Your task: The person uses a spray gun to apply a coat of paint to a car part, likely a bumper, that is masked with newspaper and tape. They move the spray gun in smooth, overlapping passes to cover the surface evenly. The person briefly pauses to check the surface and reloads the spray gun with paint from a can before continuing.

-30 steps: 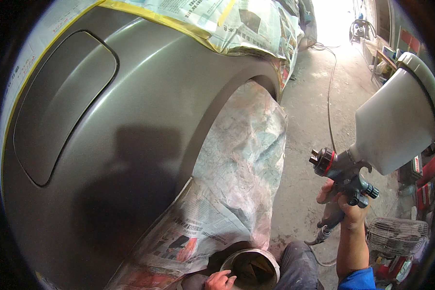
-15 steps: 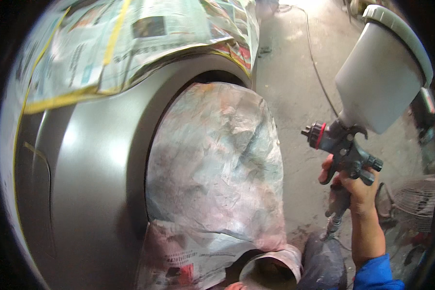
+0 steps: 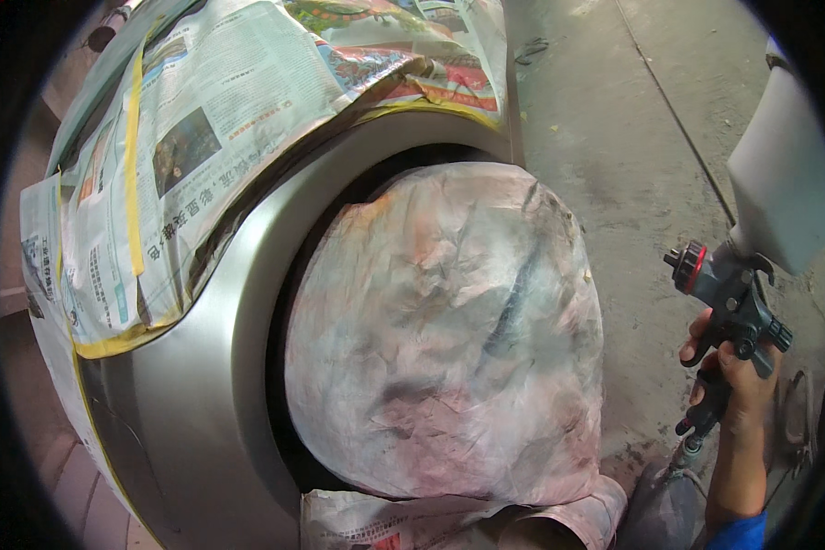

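My right hand (image 3: 747, 380) is wrapped round the handle of a dark spray gun (image 3: 735, 298), fingers at its trigger. A pale paint cup (image 3: 784, 174) sits on top of the gun, partly cut off by the rim. The nozzle faces left, toward a silver-grey car fender (image 3: 202, 385) curving round a wheel arch, with floor between them. Paint-stained paper (image 3: 431, 339) covers the wheel. Newspaper (image 3: 238, 119) edged with yellow tape (image 3: 134, 174) masks the body above the fender. My left hand is out of view.
An air hose fitting (image 3: 690, 446) hangs below the gun's handle. A thin dark hose (image 3: 674, 110) runs across the concrete floor (image 3: 605, 220) at the right. Curled paper (image 3: 573, 522) bulges at the bottom, near my leg (image 3: 655, 513).
My view has shifted, bringing more of the masked body and the wheel cover into sight. The spray gun and right hand appear further right and lower. Fingertips at the bottom edge have gone from sight.
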The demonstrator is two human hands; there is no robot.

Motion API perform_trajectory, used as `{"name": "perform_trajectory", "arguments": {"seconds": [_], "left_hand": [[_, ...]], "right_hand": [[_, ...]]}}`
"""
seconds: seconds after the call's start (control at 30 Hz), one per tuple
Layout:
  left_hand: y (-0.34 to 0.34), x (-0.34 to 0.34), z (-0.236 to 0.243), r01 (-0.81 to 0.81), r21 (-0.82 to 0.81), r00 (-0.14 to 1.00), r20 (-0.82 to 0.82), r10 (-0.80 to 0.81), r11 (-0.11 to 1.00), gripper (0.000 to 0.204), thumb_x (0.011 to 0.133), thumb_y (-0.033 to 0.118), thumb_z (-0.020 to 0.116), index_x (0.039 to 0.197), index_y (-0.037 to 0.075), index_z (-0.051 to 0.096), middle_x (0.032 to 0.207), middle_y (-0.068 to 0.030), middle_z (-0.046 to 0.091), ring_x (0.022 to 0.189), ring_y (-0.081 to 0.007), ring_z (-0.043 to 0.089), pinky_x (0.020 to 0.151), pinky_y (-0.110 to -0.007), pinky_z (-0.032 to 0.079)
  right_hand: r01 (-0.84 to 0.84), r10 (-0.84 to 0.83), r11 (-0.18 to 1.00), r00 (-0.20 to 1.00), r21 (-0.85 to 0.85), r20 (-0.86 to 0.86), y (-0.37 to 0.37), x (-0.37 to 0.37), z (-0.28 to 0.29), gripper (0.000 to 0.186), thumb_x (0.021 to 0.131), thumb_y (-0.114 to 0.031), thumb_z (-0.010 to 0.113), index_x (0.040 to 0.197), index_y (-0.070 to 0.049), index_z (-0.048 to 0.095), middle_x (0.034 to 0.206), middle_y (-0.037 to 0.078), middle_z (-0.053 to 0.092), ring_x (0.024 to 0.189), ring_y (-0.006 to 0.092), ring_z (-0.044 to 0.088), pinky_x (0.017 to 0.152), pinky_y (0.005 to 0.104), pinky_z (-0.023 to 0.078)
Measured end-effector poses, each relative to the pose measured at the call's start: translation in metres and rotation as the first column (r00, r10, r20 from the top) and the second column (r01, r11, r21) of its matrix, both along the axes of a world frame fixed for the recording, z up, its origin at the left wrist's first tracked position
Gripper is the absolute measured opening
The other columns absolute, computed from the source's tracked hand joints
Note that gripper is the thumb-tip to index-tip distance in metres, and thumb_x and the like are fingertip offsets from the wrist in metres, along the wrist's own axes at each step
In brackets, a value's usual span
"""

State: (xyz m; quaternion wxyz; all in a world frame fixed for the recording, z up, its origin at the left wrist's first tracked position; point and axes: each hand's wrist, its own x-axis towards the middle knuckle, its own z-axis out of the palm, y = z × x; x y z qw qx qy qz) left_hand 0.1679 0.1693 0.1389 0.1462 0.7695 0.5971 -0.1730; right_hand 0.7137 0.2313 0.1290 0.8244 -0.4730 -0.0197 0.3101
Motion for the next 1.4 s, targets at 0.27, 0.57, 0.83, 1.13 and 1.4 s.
{"name": "perform_trajectory", "arguments": {"seconds": [0.27, 0.57, 0.83, 1.13, 1.4], "left_hand": [[-0.008, 0.0, -0.003, -0.016, 0.034, 1.0, 0.025, 0.015, 0.999, 0.022, 0.095, 0.023, 0.061, 0.102, 0.005, 0.071, 0.105, -0.0144, 0.071, 0.097, -0.0347, 0.068, 0.085, -0.043, 0.055], [-0.014, 0.006, 0.003, 0.228, 0.035, 0.973, -0.043, -0.227, 0.973, 0.016, 0.093, 0.02, 0.063, 0.099, 0.008, 0.073, 0.105, -0.0091, 0.071, 0.095, -0.0305, 0.068, 0.082, -0.041, 0.055], [-0.007, 0.024, 0.01, 0.134, 0.001, 0.989, -0.061, -0.134, 0.991, 0.019, 0.094, 0.021, 0.064, 0.101, 0.005, 0.071, 0.106, -0.0125, 0.07, 0.098, -0.0335, 0.066, 0.086, -0.042, 0.054], [-0.008, 0.032, 0.016, 0.102, -0.052, 0.994, -0.043, -0.104, 0.993, 0.016, 0.093, 0.018, 0.065, 0.097, 0.003, 0.071, 0.103, -0.0145, 0.07, 0.096, -0.0351, 0.066, 0.086, -0.043, 0.053], [-0.013, 0.035, 0.018, 0.073, -0.036, 0.997, -0.028, -0.074, 0.997, 0.017, 0.093, 0.018, 0.064, 0.097, 0.004, 0.072, 0.104, -0.014, 0.07, 0.097, -0.0344, 0.066, 0.087, -0.043, 0.053]], "right_hand": [[-0.038, 0.039, 0.998, 0.999, -0.054, 0.013, 0.015, 0.004, -0.003, 0.05, 0.08, -0.027, 0.072, 0.113, 0.01, 0.061, 0.092, 0.02, 0.069, 0.072, 0.0227, 0.071, 0.041, 0.0251, 0.055], [-0.08, 0.1, 0.976, 0.991, -0.205, 0.093, 0.016, -0.015, -0.046, 0.059, 0.086, -0.042, 0.071, 0.121, 0.005, 0.06, 0.092, 0.014, 0.068, 0.071, 0.0172, 0.069, 0.043, 0.0234, 0.053], [-0.132, 0.129, 0.923, 0.991, -0.36, -0.035, 0.014, -0.015, -0.08, 0.059, 0.081, -0.037, 0.074, 0.123, 0.002, 0.062, 0.096, 0.015, 0.073, 0.068, 0.0167, 0.069, 0.053, 0.0258, 0.054], [-0.124, 0.176, 0.877, 0.982, -0.465, 0.071, 0.006, -0.037, -0.153, 0.059, 0.095, -0.049, 0.06, 0.132, -0.002, 0.056, 0.101, 0.008, 0.065, 0.063, 0.0092, 0.062, 0.042, 0.0198, 0.046], [-0.23, 0.273, 0.878, 0.961, -0.42, 0.043, 0.029, -0.014, -0.1, 0.056, 0.091, -0.046, 0.065, 0.122, 0.0, 0.058, 0.089, 0.011, 0.065, 0.068, 0.0144, 0.066, 0.041, 0.0227, 0.048]]}}
